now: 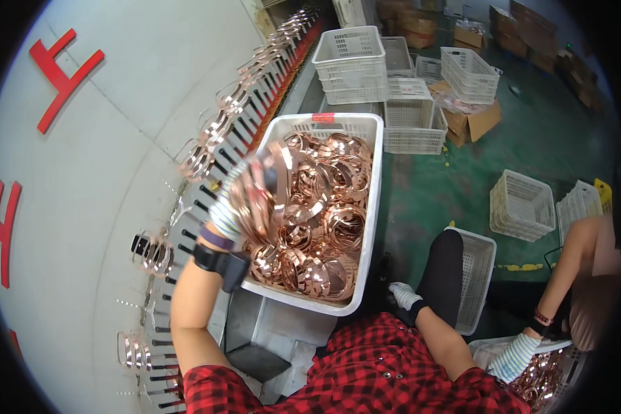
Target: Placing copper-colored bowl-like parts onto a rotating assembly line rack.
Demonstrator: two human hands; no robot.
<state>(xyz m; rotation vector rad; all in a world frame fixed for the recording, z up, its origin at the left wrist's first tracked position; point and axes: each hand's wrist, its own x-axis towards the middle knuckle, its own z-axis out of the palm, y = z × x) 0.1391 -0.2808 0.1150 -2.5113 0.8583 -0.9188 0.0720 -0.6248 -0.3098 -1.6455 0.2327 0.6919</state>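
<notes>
My left hand point(229, 205), in a striped glove, is closed around a bunch of shiny copper-coloured metal rings point(257, 210). Motion blurs it, and the rings cover its fingers. It is over the left side of a white plastic crate point(375, 207) heaped with loose copper-coloured rings point(341, 224). A black strap with a small box sits on my left wrist. My right hand point(405, 297), also gloved, is low beside my dark-trousered leg, right of the crate; its fingers are too small and shaded to read.
Along the wall runs a rack of dark pegs point(245, 131), several holding rings point(217, 124). White crates point(352, 69) are stacked beyond, near an open carton point(472, 121). At right, a co-worker's gloved hand point(514, 359) reaches to another crate of rings. An emptier crate point(488, 269) stands by my leg.
</notes>
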